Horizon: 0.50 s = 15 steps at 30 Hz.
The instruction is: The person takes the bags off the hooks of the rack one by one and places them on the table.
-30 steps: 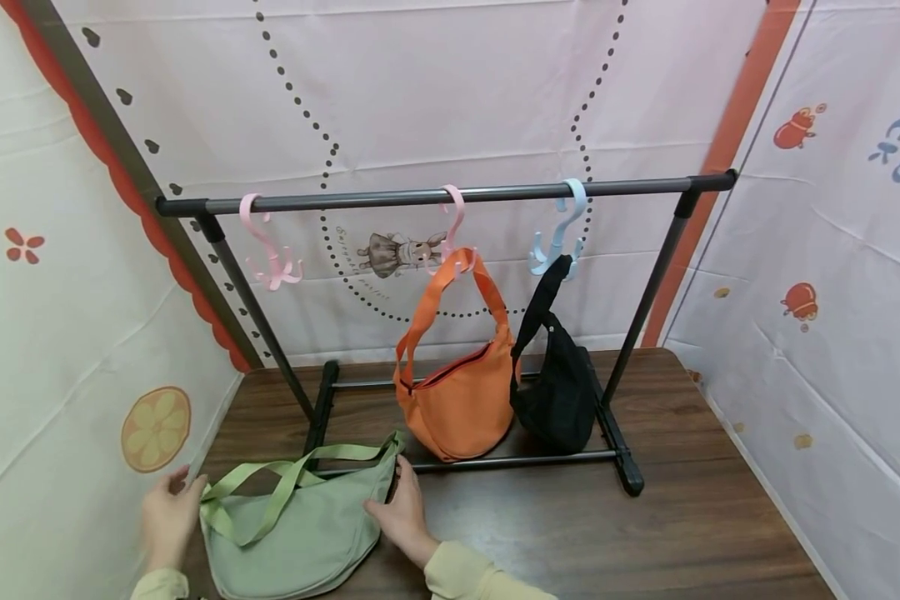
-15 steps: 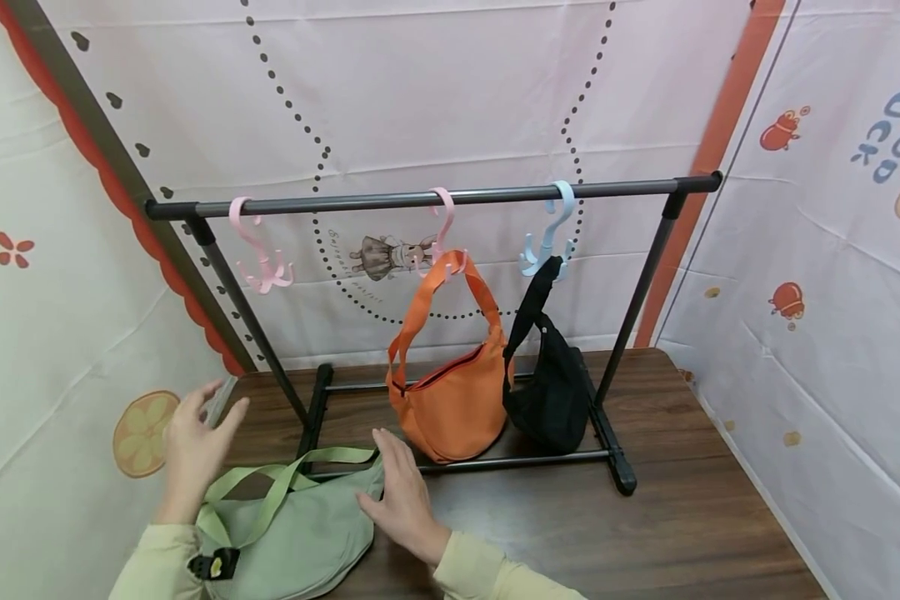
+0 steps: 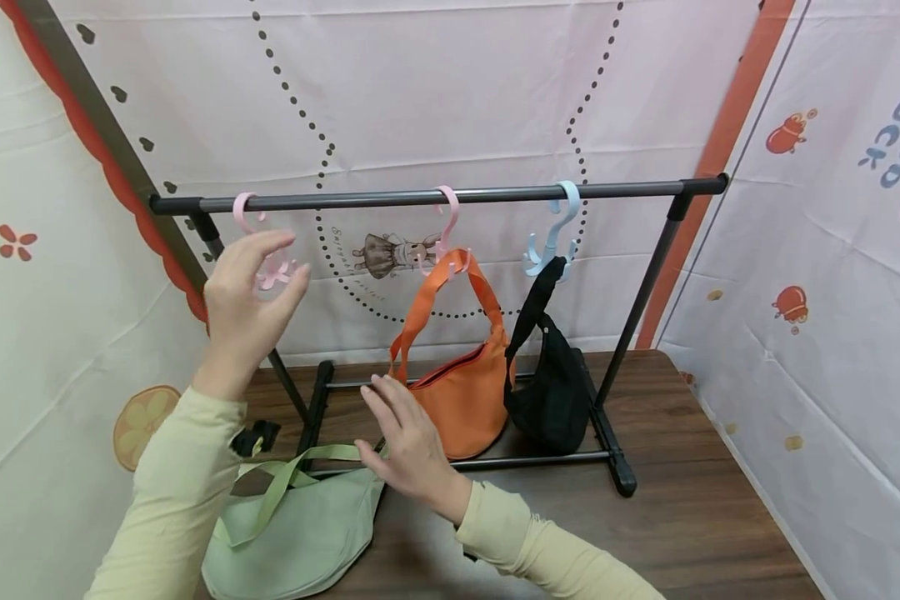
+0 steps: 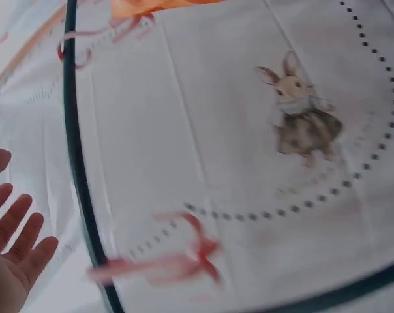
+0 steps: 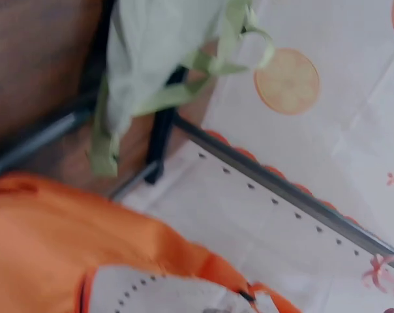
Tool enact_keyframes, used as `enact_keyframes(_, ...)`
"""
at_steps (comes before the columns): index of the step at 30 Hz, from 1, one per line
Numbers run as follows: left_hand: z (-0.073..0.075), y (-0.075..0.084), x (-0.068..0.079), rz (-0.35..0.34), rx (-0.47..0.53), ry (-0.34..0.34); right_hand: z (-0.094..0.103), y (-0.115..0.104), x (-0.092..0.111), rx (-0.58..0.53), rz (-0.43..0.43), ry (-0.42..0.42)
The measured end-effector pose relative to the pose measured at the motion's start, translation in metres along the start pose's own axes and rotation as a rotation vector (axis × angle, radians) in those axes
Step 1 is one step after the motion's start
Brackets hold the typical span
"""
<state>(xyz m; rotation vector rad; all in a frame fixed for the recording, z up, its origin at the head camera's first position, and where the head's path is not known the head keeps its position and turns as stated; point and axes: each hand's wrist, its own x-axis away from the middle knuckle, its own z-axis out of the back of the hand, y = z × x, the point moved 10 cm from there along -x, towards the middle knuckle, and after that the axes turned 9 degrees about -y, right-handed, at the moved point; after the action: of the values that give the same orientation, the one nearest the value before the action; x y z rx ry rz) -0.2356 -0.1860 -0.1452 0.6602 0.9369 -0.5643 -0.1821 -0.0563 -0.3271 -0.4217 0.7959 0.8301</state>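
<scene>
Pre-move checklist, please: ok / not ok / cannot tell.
1. Left pink hook on the rail: ok.
2. Left hand free, near that hook: ok, holding nothing.
3. Green bag on a hook: not ok, lying on the table.
4. Orange strap on middle pink hook: ok.
5. Black strap on blue hook: ok.
6. Right hand off the green bag: cannot tell, overlapping in the head view.

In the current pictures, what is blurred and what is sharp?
Head view: the orange crescent fabric bag is fairly sharp; left wrist view: the lower pronged pink plastic hook smeared, printed rabbit clearer; right wrist view: pale green fabric bag soft.
</scene>
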Motion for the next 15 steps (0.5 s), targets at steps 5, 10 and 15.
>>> enact_keyframes(5,-0.02,0.031,-0.034,-0.148,-0.047,-0.047,0.018,0.011,-0.011,0.002,0.018,0.049)
enact_keyframes(10,-0.037,0.058,-0.054,-0.273,-0.124,-0.102,0.025,0.02,-0.012,0.009,0.021,0.072)
enact_keyframes(15,-0.061,0.073,-0.069,-0.312,-0.168,-0.201,0.027,0.026,-0.011,0.021,0.014,0.069)
